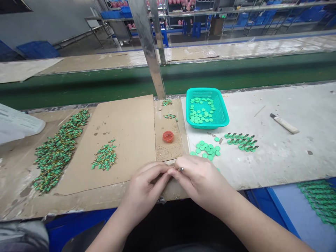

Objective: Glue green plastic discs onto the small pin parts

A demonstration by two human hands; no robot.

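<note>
My left hand (143, 187) and my right hand (203, 178) meet at the table's front edge, fingertips pinched together. Out of my right fist pokes the metal end of a thin rod-like tool (181, 169). Whatever my left fingertips pinch is too small and covered to make out. Just beyond my right hand lie loose flat green discs (207, 149). Farther right, several green discs with small dark figures standing on them (243, 141) are set in rows. A red bottle-cap-like dish (168, 137) rests on the cardboard ahead of my hands.
A turquoise basket (224, 119) holds more green discs. Small green-and-brown pieces form a large heap (56, 154) and a smaller pile (105, 156) on the left. A flat-handled blade or brush (285, 123) lies at right. A metal post (149, 49) rises behind the cardboard.
</note>
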